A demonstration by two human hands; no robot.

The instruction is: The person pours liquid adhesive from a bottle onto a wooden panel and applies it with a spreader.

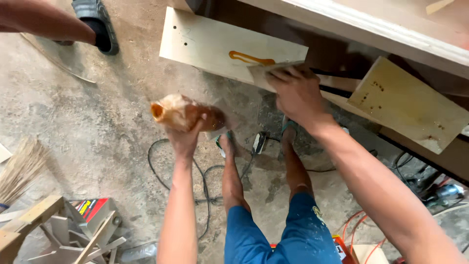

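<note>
My left hand [184, 139] grips a glue-smeared plastic bottle [183, 113] with amber glue inside, held sideways over the concrete floor, its mouth pointing left. My right hand [295, 93] presses a small flat scraper piece [261, 73] against a pale plywood board [205, 44]. A streak of amber glue [250, 59] lies on the board just left of the scraper. A second plywood piece [408, 102], spotted with glue, leans to the right of my right hand. My legs in blue shorts and my sandalled feet stand below.
Another person's foot in a dark sandal [95, 24] is at the top left. Black cables [205, 181] run over the floor near my feet. Wood offcuts [63, 234], a broom [22, 168] and a red box sit at the lower left. A workbench edge [381, 29] crosses the top right.
</note>
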